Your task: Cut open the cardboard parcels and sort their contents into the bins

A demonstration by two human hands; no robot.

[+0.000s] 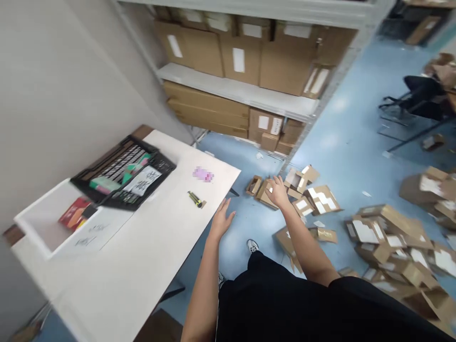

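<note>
Left hand (pixel 221 220), fingers loosely spread, hovers beside the white table (pixel 160 232), near the cutter (pixel 194 199)! Right hand (pixel 278 193), fingers released and relaxed, hangs above cardboard boxes (pixel 322 199).

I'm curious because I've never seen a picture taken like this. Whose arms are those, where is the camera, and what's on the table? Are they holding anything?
There is no robot here, just a person using two bare hands. The camera sits on the person's head, looking forward and down, so you see roughly what they see, even a shoe on the floor.

The left hand is beside the edge of the white table. The right hand is out over the blue floor. Neither seems to hold anything.

On the table are a white bin, a black crate, a small green-and-black tool and a pink patch too blurred to name. Cardboard boxes lie on the floor.
</note>
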